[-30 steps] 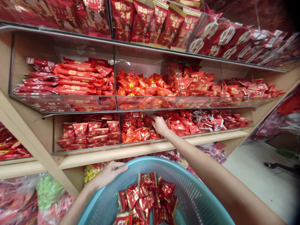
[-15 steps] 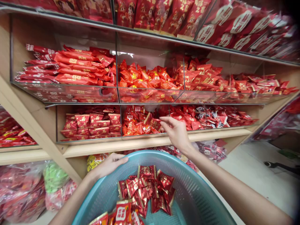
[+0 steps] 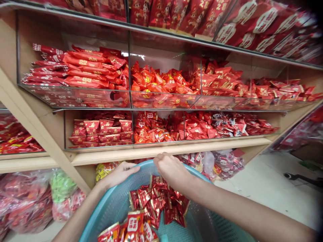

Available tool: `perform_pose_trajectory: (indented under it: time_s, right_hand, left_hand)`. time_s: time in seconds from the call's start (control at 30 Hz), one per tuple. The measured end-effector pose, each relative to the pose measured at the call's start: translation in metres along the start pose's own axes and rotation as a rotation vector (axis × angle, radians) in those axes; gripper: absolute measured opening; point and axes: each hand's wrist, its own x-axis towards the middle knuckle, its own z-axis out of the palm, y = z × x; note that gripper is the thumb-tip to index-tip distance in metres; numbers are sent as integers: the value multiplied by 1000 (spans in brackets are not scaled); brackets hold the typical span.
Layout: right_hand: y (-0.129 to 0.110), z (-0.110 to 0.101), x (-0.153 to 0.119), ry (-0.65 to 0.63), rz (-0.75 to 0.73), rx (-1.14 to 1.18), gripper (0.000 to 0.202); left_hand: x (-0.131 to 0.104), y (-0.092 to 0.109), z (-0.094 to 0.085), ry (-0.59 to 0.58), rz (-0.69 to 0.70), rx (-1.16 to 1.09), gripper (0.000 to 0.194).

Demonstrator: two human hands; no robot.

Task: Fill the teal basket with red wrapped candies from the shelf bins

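Note:
My left hand (image 3: 121,174) is closed over the far-left rim of a blue-green plastic basket (image 3: 103,210), thumb on top. My right hand (image 3: 173,169) is above the basket's far rim with its fingers curled down; whatever is in them is hidden from me. Just below it, a heap of shiny dark-red candy packets (image 3: 151,200) with gold edges rests in the basket. Nearer to me in the same basket lie red-and-orange packets (image 3: 133,225) with white labels.
Ahead, a wooden shelf (image 3: 161,150) carries clear bins of red-wrapped sweets (image 3: 156,131), with more packets (image 3: 156,82) on the tier above. Plastic bags of sweets (image 3: 22,205) sit below at left, others (image 3: 227,164) at right. A dark object (image 3: 300,178) lies on the floor.
My right hand has drawn back from the lower bin, where its fingertips were at a red packet, down over the basket. That packet no longer shows there. My left hand stays on the rim.

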Motion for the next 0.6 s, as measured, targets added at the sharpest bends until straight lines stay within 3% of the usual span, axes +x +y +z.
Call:
perform_pose_trajectory:
  time_s: [0.17,0.3,0.47,0.6]
  right_hand:
    - [-32,11,16,-150,-96,-125,19]
    - [-40,38,27,-125,-93,21,27]
    - [-16,57,36,-23,40,415,17]
    - [16,59,29,35,-53,545,13]
  left_hand:
    - [3,-2,-1,12,63,71,42]
    - [4,-2,-3,36,116,139,39]
    - [1,-2,-2,27,80,84,36]
    - [-3,2,-1,-15,0,-9,41]
